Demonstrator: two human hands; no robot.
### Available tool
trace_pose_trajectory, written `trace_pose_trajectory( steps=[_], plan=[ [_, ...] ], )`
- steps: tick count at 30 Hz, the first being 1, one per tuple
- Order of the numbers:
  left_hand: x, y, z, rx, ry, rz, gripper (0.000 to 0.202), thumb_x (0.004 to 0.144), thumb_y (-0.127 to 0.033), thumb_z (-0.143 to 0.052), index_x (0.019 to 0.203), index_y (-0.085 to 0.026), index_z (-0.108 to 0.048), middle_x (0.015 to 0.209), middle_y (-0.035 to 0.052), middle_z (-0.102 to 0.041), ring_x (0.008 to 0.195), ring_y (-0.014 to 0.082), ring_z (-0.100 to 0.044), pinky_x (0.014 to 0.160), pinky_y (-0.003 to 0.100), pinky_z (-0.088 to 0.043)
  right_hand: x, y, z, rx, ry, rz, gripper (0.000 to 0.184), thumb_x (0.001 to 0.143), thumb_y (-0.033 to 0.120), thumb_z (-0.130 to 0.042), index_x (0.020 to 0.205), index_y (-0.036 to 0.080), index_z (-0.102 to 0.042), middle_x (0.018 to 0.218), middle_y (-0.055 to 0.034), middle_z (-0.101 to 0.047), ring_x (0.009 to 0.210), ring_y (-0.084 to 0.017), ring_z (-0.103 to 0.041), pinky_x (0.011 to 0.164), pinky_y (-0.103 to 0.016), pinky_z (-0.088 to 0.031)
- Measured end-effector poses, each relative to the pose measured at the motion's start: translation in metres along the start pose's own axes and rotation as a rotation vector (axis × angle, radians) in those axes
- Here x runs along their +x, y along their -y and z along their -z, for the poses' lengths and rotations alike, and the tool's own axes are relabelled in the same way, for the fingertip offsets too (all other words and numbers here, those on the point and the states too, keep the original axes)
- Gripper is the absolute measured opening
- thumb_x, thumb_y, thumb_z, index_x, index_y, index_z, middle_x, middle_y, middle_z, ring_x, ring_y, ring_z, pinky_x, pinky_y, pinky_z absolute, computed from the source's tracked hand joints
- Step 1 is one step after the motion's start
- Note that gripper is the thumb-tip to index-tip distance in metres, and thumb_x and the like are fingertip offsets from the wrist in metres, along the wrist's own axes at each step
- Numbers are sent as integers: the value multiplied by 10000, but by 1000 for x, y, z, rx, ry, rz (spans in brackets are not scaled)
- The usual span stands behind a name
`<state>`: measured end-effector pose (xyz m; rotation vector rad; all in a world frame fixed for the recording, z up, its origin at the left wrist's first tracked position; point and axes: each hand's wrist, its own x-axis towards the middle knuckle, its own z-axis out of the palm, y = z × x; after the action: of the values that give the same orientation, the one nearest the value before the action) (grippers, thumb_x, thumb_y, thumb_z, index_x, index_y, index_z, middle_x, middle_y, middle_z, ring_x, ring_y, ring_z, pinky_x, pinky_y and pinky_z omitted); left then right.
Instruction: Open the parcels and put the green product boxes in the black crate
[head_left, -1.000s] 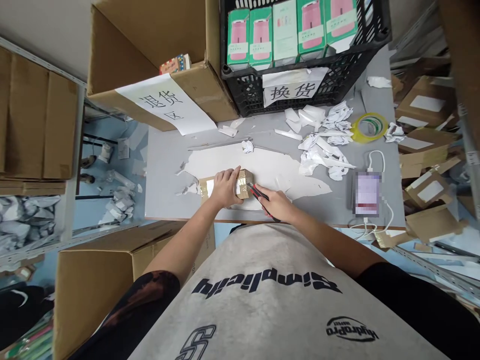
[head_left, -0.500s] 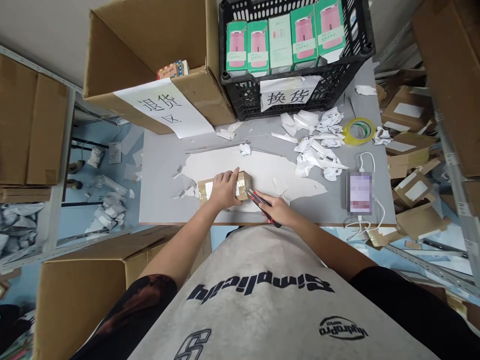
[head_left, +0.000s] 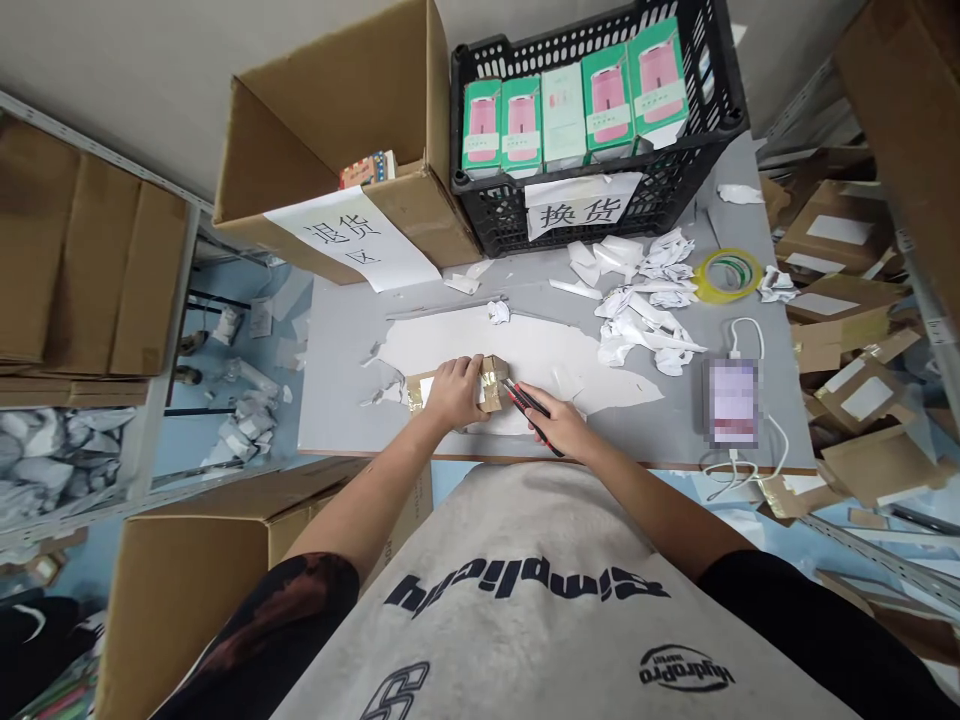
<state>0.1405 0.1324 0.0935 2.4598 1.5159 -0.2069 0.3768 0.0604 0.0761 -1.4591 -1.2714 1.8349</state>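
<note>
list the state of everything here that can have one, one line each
left hand: resting on the small box, fingers over it
right hand: gripping the utility knife
small cardboard box: closed, wrapped in brown tape
utility knife: red and black, held beside the box
black plastic crate: filled with upright green-and-white boxes
tape roll: lying flat
crumpled white paper: in a loose heap
large cardboard box: open, flaps up

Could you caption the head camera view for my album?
The left hand steadies a small taped cardboard box while the right hand grips a red-and-black utility knife beside it.
</note>
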Motion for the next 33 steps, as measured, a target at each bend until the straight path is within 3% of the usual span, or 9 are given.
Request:
trace_pose_trajectory(
  steps=[7, 15, 24, 33],
  plan=[
    [-4, 1, -8, -34, -42, -3, 1217, 504, -442, -791, 1516, -123, -196, 1316, 188, -457, 1178, 399, -449, 1078, 515, -304, 13, 6, -1, -176, -15, 29, 512, 978, 284, -474, 1476, 387, -417, 730, 42, -647, 487, -65, -547, 539, -202, -496],
    [-8, 1, -12, -73, -80, -6, 1234, 499, -439, -792, 1529, -137, -183, 1335, 187, -426, 1223, 412, -397, 1099, 540, -265, 13, 10, -5, -166, -39, 42, 523, 980, 305, -482, 1492, 366, -395, 700, 57, -623, 485, -57, -550, 545, -191, -514],
    [-6, 3, -14, -105, -87, 1, 1244, 488, -433, -798, 1532, -155, -182, 1335, 181, -436, 1190, 405, -433, 1071, 539, -299, 18, 28, -3, -85, 8, -63, 520, 985, 288, -490, 1493, 353, -398, 661, 53, -609, 465, -61, -553, 494, -186, -512],
    [-5, 6, -10, -95, -91, -20, 1133, 552, -419, -762, 1512, -114, -244, 1316, 184, -508, 1172, 383, -500, 1045, 485, -362, 17, 42, 7, -237, 69, -68, 491, 981, 264, -498, 1463, 346, -455, 612, 58, -604, 429, -65, -558, 447, -164, -466]
  ],
)
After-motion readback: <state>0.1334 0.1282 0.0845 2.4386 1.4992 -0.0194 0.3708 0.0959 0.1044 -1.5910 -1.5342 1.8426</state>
